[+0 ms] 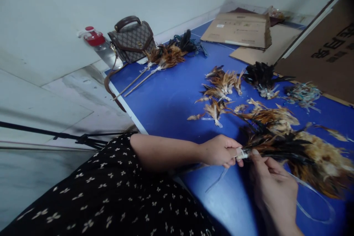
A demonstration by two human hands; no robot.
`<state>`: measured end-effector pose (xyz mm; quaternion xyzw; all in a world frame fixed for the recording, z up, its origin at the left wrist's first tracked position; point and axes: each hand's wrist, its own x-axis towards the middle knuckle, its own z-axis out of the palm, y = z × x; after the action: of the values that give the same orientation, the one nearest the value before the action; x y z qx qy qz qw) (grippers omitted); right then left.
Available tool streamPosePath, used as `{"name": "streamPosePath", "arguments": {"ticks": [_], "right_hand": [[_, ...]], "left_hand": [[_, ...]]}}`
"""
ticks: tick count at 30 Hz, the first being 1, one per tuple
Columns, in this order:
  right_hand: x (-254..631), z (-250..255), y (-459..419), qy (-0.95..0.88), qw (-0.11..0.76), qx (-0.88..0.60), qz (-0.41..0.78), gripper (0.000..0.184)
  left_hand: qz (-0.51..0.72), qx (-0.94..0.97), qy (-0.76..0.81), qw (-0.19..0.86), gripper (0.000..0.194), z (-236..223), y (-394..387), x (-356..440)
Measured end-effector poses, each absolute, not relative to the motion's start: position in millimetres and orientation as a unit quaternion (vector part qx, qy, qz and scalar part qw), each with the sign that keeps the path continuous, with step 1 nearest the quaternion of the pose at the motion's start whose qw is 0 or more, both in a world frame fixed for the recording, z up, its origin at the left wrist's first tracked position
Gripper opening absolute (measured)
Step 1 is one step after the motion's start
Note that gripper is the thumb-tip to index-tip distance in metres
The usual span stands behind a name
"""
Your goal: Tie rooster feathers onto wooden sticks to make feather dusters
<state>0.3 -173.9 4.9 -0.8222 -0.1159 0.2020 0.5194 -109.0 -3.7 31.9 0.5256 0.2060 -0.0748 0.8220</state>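
My left hand [221, 150] is closed around the handle end of a feather duster, just behind its white binding [242, 153]. Long dark feathers [272, 143] fan out from that binding to the right. At the base of these feathers, my right hand [276, 188] pinches with thumb and forefinger. A clear plastic strip [329, 206] loops out from behind the right hand, which seems to hold it; the fingertips partly hide the grip. Another thin strip end [217, 180] hangs below my left hand. Loose brown and cream feathers [323, 151] lie beyond the hands.
Feather bunches [224, 83], a black bunch [261, 79] and tangled strips [302, 94] lie on the blue table [171, 96]. Farther back are two brown feather dusters [171, 57], a handbag [134, 40] and a red-capped bottle [101, 46]. Cardboard [238, 29] lies at the far end.
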Motion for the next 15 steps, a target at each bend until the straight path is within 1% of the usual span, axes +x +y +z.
{"name": "streamPosePath", "arguments": {"ticks": [3, 9, 15], "right_hand": [[1, 4, -175, -0.128, 0.535, -0.807, 0.214, 0.062], [-2, 7, -173, -0.148, 0.541, -0.798, 0.219, 0.066], [-5, 6, -172, -0.162, 0.537, -0.797, 0.226, 0.068]], "left_hand": [[-0.067, 0.521, 0.206, 0.826, 0.032, 31, -5, -109], [-0.058, 0.558, 0.201, 0.803, 0.036, 24, -5, -109], [-0.082, 0.537, 0.21, 0.813, 0.032, 21, -7, -109]]}}
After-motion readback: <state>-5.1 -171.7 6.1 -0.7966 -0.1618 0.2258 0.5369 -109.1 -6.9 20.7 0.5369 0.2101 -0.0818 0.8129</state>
